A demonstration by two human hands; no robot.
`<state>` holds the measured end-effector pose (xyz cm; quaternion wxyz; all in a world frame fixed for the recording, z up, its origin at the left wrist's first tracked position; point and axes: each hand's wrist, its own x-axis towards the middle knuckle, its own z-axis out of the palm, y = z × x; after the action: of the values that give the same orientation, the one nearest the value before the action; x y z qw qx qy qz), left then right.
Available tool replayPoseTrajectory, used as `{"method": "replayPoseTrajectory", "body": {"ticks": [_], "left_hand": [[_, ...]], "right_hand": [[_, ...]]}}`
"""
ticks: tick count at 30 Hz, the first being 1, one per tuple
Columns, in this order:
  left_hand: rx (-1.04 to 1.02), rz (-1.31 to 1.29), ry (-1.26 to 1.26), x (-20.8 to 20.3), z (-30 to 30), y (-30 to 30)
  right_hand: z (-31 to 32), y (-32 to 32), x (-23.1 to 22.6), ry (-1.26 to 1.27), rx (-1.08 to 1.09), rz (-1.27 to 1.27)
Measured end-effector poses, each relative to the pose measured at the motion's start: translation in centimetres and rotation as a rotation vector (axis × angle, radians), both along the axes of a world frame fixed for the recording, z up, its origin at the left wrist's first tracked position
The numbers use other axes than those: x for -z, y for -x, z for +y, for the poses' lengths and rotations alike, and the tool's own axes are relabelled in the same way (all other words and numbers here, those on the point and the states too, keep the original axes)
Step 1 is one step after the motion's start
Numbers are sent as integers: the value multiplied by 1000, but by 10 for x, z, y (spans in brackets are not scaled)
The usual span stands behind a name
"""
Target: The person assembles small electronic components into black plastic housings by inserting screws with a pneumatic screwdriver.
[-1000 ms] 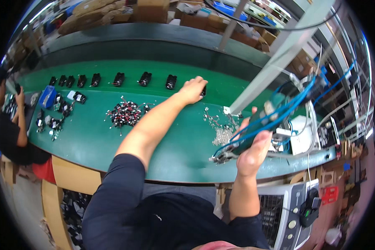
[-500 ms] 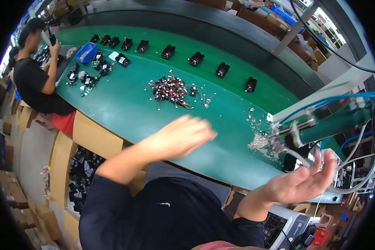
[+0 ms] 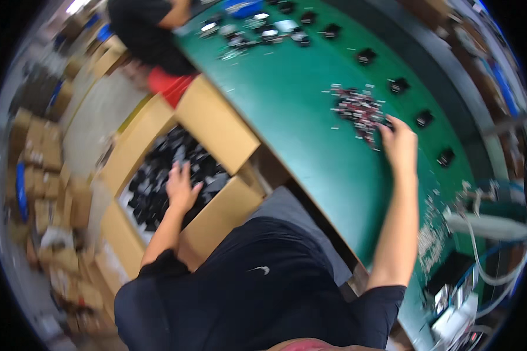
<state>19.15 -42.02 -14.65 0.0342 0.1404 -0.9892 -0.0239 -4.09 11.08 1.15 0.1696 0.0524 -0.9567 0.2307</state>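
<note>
My left hand (image 3: 182,188) reaches down into an open cardboard box (image 3: 220,123) on the left, its fingers spread over a heap of black plastic pieces (image 3: 152,193). A greyish piece lies at its fingertips; whether they touch it I cannot tell. On the green table (image 3: 310,134), my right hand (image 3: 400,143) is at the right edge of a pile of small black parts with red and black wires (image 3: 357,108). Its thumb and fingers close around a small black part (image 3: 386,124), mostly hidden and blurred.
Black assembled units (image 3: 398,86) stand in a row along the table's far side. Small metal pieces (image 3: 431,245) lie in a heap near a machine with hoses (image 3: 486,225). A person in black (image 3: 143,29) works at the far left, near a blue bin (image 3: 243,7).
The view has swung left. My left hand has gone from above the table down into the box. My right hand has moved from beside the machine to the wired pile, its fingers closing there.
</note>
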Motion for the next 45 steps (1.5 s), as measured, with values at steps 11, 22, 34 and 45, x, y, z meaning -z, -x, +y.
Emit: {"method": "replayPoseTrajectory", "body": {"ticks": [11, 22, 34, 45], "left_hand": [[-127, -52, 18, -20, -22, 23], [63, 359, -47, -14, -70, 8], [448, -446, -2499, -134, 214, 140], [938, -1116, -2037, -147, 438, 226]], "right_hand": [[-9, -12, -33, 333, 230, -264], [-17, -146, -13, 64, 138, -143], [-16, -222, 12, 252, 343, -4], [-11, -232, 17, 290, 436, 45]]}}
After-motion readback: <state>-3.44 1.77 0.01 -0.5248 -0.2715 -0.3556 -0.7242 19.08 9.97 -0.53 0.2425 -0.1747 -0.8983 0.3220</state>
